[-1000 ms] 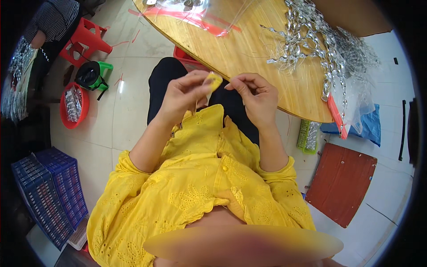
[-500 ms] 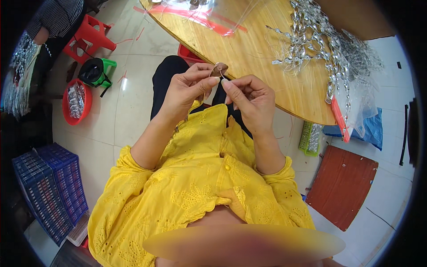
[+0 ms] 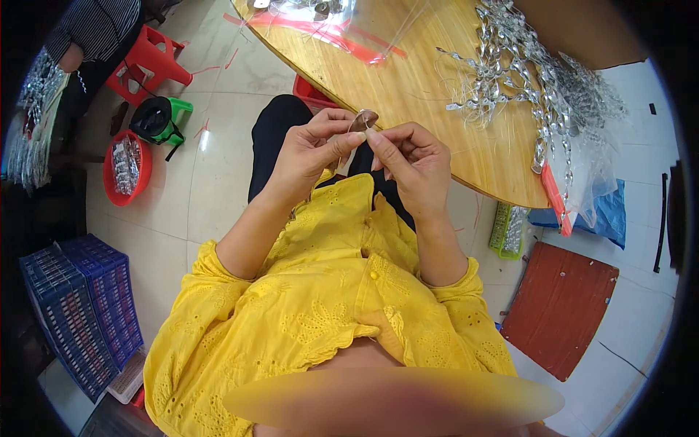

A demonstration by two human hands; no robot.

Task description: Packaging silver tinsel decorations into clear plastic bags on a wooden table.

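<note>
Close to the table's edge, my left hand (image 3: 309, 151) pinches a small, shiny brownish disc (image 3: 362, 122) between thumb and fingers. A thin pale cord runs at the disc, and my right hand (image 3: 411, 160) grips it with thumb and forefinger right beside the disc. Both hands nearly touch at the fingertips, above my lap. Part of the disc is covered by my left fingers, and the cord's far end cannot be made out. Some thin strand hangs below my left hand, mostly hidden by the wrist.
On the wooden table (image 3: 408, 95) lie twisted silvery strips (image 3: 510, 80) with loose threads, and a red-edged plastic bag (image 3: 313, 29). Around the floor stand a red stool (image 3: 149, 62), red bowl (image 3: 125, 171), blue crates (image 3: 84, 306), green basket (image 3: 507, 229) and brown board (image 3: 561, 309). Another person sits far left.
The disc has shifted slightly right and its face has turned. The cord loop beside it looks shorter, and my right fingertips are closer to the disc. Both hands keep their grip.
</note>
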